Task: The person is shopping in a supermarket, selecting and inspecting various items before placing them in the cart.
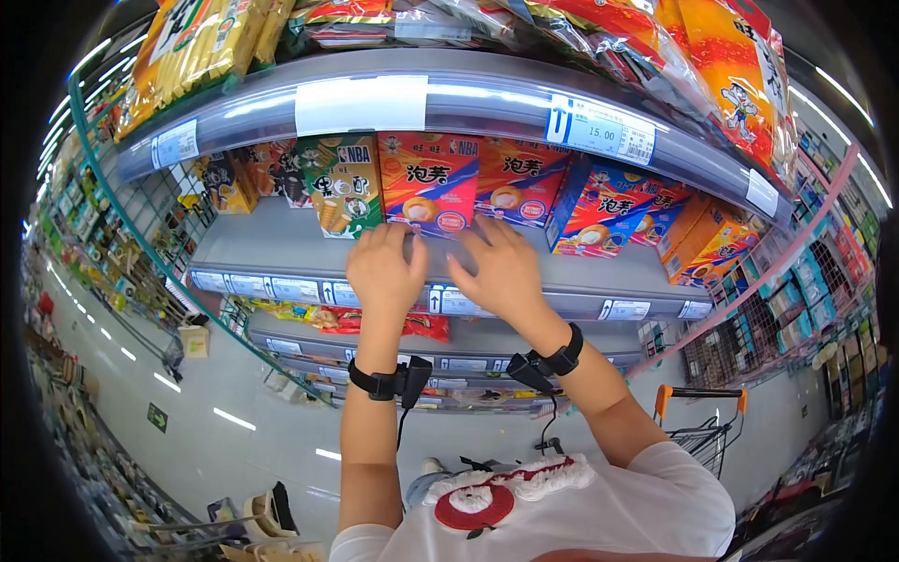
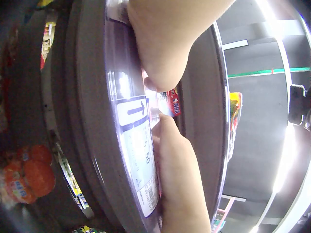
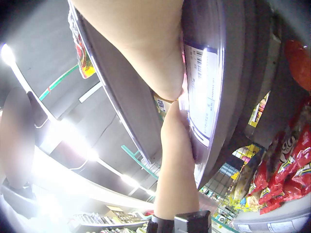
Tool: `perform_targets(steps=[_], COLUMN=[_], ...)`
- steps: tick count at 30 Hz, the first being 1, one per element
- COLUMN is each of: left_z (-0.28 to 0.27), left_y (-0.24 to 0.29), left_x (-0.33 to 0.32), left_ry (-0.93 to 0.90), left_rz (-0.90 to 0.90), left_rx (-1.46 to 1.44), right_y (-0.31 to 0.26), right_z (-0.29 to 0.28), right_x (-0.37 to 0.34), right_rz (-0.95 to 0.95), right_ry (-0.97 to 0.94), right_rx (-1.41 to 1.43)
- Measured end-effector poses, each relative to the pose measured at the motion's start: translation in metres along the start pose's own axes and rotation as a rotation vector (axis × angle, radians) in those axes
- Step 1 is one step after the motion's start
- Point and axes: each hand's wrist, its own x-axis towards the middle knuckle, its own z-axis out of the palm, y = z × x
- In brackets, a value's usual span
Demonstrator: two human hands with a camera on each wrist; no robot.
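Observation:
On the middle shelf a red and blue snack box stands upright between a green box and another red and blue box. My left hand is at the shelf's front, its fingertips by the lower left corner of the middle box. Opposite it, my right hand has its fingertips near that box's lower right corner. Both hands have their fingers spread and extended forward, thumbs toward each other. The left wrist view shows part of a red and blue box between the hands.
A bluer box and an orange box stand farther right. The upper shelf edge overhangs the boxes and carries bagged snacks. Price labels line the shelf edges. Behind my right arm is a shopping cart.

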Motion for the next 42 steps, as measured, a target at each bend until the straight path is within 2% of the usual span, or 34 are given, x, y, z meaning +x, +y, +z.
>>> perform_targets(steps=[11,20,28,35,42], left_z=[0.0012,-0.0002,-0.0059,0.0029,0.0027], left_y=[0.0003,-0.0014,-0.0007,-0.0088,-0.0084], left_x=[-0.0037,-0.0013,0.0002,-0.0023,-0.0025], left_ry=[0.038,0.072,0.108,0.039,0.068], left_rz=[-0.01,0.027,0.09,0.182,0.198], left_rx=[-0.008,-0.055,0.057,-0.052,-0.069], right_y=[-0.0022,-0.0024,-0.0083,-0.0079,-0.0062], right_z=[-0.0008,0.002,-0.0018,-0.0018,0.0004], right_x=[0.0,0.001,0.0035,0.0007,-0.0013], right_rz=[0.037,0.013,0.058,0.044,0.005], right_ry=[-0.083,-0.06,-0.086,-0.037,0.033], right_rx=[-0.032,-0.05,-0.036,-0.077,-0.123])
